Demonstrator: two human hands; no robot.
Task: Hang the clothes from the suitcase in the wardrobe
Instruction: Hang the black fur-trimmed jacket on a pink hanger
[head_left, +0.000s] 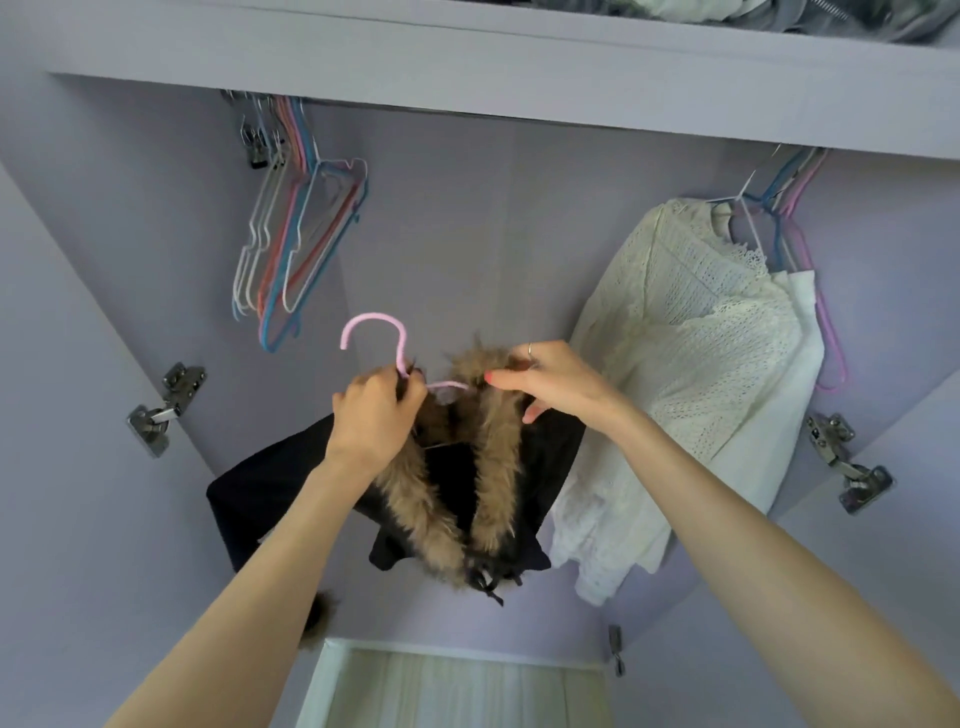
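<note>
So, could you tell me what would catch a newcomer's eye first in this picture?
Most likely the black garment with the brown fur collar at centre, held on a pink hanger by the left hand while the right hand pinches the fur. A cream lace top hangs at right, empty hangers at upper left.

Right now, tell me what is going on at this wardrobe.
A person is fitting a black jacket with a brown fur collar onto a pink hanger. The left hand grips the hanger just below its hook; the right hand holds the fur collar. The hanger is not on the rail yet. Empty hangers hang at the left, a white lace top at the right.
</note>
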